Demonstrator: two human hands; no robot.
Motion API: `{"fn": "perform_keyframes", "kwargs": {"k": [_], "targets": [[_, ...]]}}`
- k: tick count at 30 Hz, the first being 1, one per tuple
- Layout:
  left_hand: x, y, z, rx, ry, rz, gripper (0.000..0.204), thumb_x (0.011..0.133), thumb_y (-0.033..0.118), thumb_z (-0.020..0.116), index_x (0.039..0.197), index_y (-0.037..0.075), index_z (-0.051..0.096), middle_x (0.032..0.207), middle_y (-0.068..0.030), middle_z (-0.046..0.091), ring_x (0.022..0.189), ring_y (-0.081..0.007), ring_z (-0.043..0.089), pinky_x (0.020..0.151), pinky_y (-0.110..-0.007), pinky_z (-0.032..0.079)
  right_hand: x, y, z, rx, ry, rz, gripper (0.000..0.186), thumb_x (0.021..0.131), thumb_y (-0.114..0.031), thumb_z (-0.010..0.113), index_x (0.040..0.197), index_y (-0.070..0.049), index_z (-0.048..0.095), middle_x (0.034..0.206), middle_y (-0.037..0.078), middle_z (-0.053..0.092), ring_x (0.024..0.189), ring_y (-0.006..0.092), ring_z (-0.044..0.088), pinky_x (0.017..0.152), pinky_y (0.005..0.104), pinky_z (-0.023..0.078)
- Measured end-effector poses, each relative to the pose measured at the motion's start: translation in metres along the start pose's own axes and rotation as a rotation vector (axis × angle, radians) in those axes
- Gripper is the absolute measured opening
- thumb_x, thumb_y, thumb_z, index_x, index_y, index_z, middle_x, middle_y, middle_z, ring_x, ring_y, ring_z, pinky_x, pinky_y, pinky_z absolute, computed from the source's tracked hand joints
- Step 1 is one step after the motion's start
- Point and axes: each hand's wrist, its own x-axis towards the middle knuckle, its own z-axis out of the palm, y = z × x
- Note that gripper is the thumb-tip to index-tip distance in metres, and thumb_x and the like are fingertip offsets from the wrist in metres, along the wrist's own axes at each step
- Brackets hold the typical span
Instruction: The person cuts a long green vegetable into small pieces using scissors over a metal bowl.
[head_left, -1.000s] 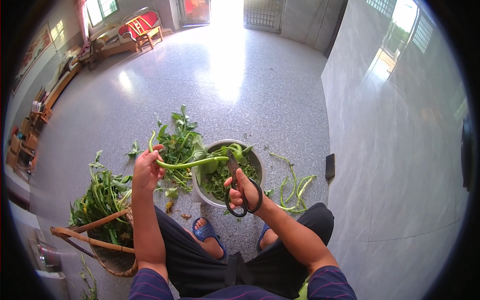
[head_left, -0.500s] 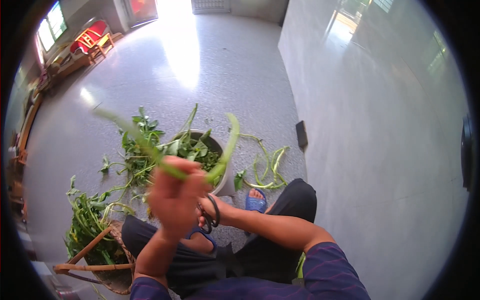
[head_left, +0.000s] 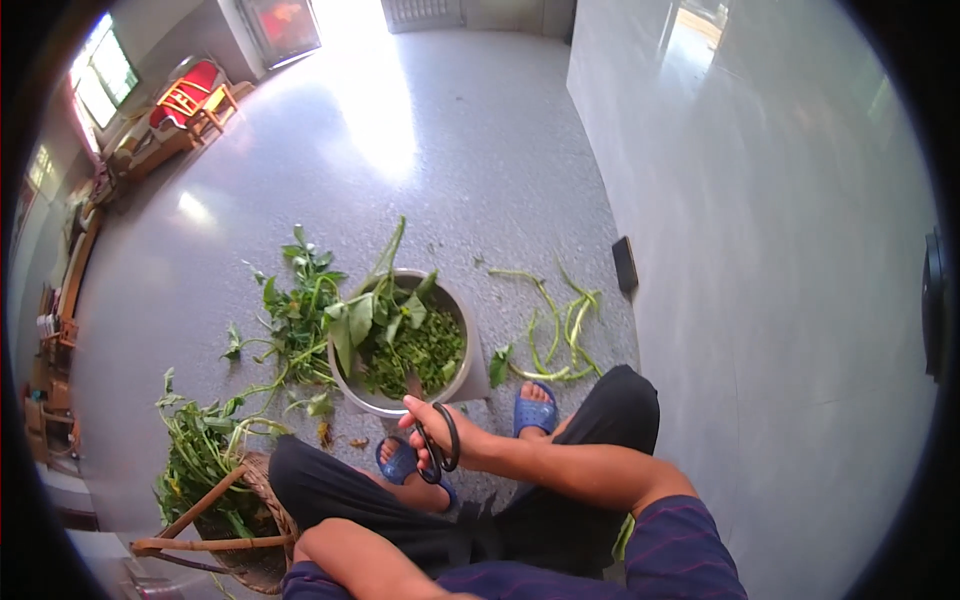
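Note:
My right hand (head_left: 452, 436) is closed around black-handled scissors (head_left: 434, 470), held just in front of the near rim of a metal pot (head_left: 398, 408). The blades point away from me, toward the pot. Inside lie chopped greens (head_left: 425, 350), with a larger leafy stalk (head_left: 360, 320) on the left side, its stem sticking up over the far rim. My left forearm (head_left: 365, 560) bends across the lower edge. The left hand itself is out of the picture, so what it holds cannot be seen.
Leafy stalks (head_left: 300, 310) lie left of the pot. A wicker basket (head_left: 262, 568) of greens stands by my left knee. Bare stems (head_left: 555, 330) lie on the floor at right. A dark flat object (head_left: 624, 264) leans against the pale wall (head_left: 760, 300). Far left is a wooden chair (head_left: 195, 105).
My left hand, which held a long thick green stem over the pot, has dropped out of the lower edge. The right hand still grips the scissors. The view has shifted slightly.

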Motion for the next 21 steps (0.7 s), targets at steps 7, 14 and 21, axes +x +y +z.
{"fn": "perform_keyframes", "kwargs": {"k": [7, 14, 21], "targets": [[0.038, -0.102, -0.092, 0.670, -1.087, -0.368, 0.034, 0.097, 0.023, 0.048, 0.098, -0.005, 0.066, 0.087, -0.0163, 0.066, 0.082, -0.0318, 0.066, 0.077, -0.041, 0.053, 0.003, -0.042, 0.003, 0.130, -0.007, -0.209, 0.042, 0.097, -0.043, 0.046, 0.108, -0.002, 0.049, 0.067, 0.003, 0.051, 0.049, 0.0163, 0.052, 0.055, 0.0354, 0.053], [0.007, -0.174, -0.206, 1.149, -0.128, -0.850, 0.012, 0.092, 0.006, 0.050, 0.091, -0.002, 0.059, 0.078, -0.0080, 0.061, 0.069, -0.0131, 0.056, 0.063, -0.025, 0.045, -0.091, -0.165, -0.030, 0.530, 0.093, -0.883, 0.028, 0.096, -0.033, 0.051, 0.106, -0.007, 0.055, 0.066, -0.002, 0.046, 0.056, 0.0125, 0.049, 0.064, 0.0353, 0.049], [-0.046, -0.302, -0.370, 1.720, -0.457, -0.803, 0.018, 0.079, 0.007, 0.059, 0.095, -0.001, 0.063, 0.108, -0.0197, 0.060, 0.102, -0.0358, 0.058, 0.088, -0.043, 0.046, -0.122, -0.171, -0.052, 0.622, 0.073, -0.847, 0.029, 0.099, -0.029, 0.043, 0.109, -0.005, 0.058, 0.066, 0.000, 0.046, 0.056, 0.0136, 0.049, 0.065, 0.0358, 0.048]]}}
